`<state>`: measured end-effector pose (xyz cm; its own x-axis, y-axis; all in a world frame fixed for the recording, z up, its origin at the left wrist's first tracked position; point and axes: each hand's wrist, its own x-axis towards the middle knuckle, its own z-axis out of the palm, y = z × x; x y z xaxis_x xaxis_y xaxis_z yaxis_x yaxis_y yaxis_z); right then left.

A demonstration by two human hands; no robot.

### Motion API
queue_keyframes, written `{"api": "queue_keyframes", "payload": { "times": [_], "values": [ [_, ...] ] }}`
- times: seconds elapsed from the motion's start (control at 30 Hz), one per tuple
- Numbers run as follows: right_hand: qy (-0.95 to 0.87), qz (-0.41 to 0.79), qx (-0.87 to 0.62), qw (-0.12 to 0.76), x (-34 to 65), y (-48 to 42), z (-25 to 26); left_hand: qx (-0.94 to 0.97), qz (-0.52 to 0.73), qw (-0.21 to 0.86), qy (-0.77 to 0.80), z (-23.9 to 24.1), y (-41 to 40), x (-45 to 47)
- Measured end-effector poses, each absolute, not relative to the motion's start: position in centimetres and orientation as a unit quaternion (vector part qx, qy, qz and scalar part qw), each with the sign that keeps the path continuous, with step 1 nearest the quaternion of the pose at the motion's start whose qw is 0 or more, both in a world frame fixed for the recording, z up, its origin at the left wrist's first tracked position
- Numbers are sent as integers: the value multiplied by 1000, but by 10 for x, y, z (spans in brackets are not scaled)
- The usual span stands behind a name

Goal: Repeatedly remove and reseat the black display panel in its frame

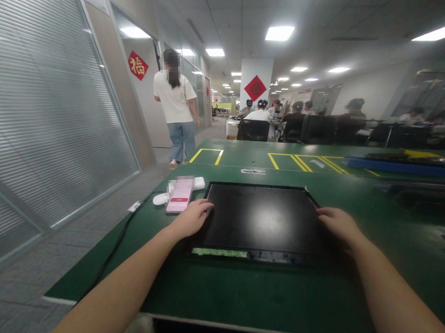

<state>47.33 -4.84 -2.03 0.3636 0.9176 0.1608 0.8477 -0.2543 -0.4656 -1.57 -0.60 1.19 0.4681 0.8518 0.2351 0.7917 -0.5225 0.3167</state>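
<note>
A flat black display panel [247, 217] lies on the green table, with its dark screen facing up and a ceiling light reflected in it. Along its near edge runs a narrow green circuit strip [219, 252]. My left hand [192, 218] grips the panel's left edge, fingertips over the frame and thumb hidden. On the opposite side, my right hand [339, 225] holds the right edge between bent fingers. Just beyond my left hand a pink-screened phone [179, 194] rests against a white object [198, 183]. A rounded white piece [160, 199] sits beside the phone.
A black cable [113, 251] crosses the left side of the green table [229, 290]. Yellow tape [206, 150] marks its far edge. At right lies a blue tray [394, 166] with dark items. One person [174, 97] walks away; others sit in the background.
</note>
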Motion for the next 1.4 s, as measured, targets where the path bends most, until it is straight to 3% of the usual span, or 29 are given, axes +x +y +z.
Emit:
{"api": "queue_keyframes", "payload": {
  "times": [0.2,0.3,0.47,0.7,0.97,1.4],
  "values": [
    [-562,73,-790,232,475,-46,-26,762,262,-21,592,35,37,-46],
    [-563,58,-790,234,476,-46,-27,708,209,-29,674,38,61,-58],
    [-563,57,-790,236,476,-48,-27,711,194,14,675,27,75,-68],
    [-567,59,-789,228,478,-48,-27,695,156,-49,700,43,34,-57],
    [-569,50,-791,220,479,-45,-28,758,-4,22,652,42,-18,-11],
    [-574,55,-784,232,484,-42,-31,761,15,6,649,24,-27,-4]
  ]
}}
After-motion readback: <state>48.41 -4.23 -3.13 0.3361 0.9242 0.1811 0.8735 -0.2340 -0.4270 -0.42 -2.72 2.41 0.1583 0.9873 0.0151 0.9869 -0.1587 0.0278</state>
